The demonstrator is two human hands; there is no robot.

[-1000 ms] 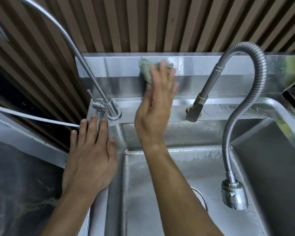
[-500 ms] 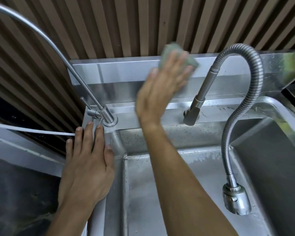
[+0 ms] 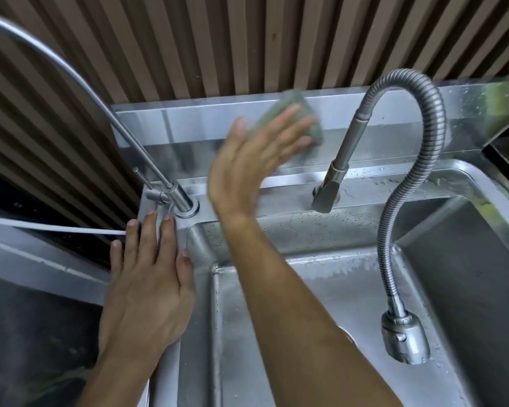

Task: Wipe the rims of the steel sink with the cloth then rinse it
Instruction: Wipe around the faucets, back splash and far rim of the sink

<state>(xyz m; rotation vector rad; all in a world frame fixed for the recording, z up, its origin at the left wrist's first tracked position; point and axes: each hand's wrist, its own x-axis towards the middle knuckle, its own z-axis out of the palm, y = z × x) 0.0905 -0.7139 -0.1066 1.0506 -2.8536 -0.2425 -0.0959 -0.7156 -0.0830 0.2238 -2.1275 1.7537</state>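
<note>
We press the cloth [image 3: 288, 118] flat against the sink [image 3: 365, 277]'s upright back rim with our right hand [image 3: 247, 168], fingers straight, while our left hand [image 3: 147, 289] rests open on the left rim; we judge it soft, light, damp, best held under a flat palm.

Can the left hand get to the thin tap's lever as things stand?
Probably yes: the left hand lies flat on the sink rim, fingertips just short of the thin tap; nothing sits between them and the lever.
</note>
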